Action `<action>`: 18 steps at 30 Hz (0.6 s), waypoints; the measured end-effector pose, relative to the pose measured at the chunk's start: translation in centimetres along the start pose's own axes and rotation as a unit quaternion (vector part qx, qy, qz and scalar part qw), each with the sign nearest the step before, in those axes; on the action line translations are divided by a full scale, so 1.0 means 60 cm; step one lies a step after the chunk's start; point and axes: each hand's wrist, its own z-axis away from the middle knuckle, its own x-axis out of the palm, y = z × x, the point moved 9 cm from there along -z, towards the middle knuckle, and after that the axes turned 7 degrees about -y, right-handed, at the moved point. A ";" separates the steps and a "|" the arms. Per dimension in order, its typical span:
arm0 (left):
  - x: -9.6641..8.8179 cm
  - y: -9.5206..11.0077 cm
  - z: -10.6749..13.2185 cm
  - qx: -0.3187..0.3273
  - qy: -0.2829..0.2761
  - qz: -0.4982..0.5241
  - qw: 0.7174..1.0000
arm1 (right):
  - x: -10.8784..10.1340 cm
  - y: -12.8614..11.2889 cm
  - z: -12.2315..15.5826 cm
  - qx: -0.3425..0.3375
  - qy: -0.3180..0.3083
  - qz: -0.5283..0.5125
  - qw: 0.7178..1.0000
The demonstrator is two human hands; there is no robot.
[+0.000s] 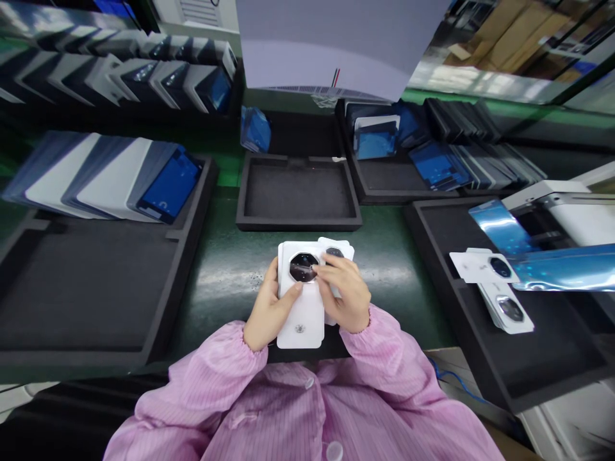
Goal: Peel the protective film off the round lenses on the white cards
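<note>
A white phone back cover (pixel 301 314) with a dark eight-sided camera window (pixel 303 267) is upright in front of me. My left hand (pixel 270 310) grips it along its left edge, thumb lying on the front face. My right hand (pixel 343 291) has its fingertips pinched together at the right edge of the camera window; whatever they hold is too small to make out. Behind the right fingers, a second white back cover (pixel 343 246) with a round dark camera area shows in part, the rest hidden by my right hand.
An empty-looking black foam tray (pixel 298 224) sits straight ahead. To the left, another black tray (pixel 77 288) bears a row of panels (pixel 115 173). At right, a black tray (pixel 523 378) holds white covers (pixel 507 314) and blue film strips (pixel 567 266). A purple-grey board (pixel 336 38) hangs overhead.
</note>
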 end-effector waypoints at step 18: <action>-0.009 -0.008 0.000 -0.012 0.023 0.043 0.999 | -0.096 0.203 0.071 0.371 0.180 -0.186 0.892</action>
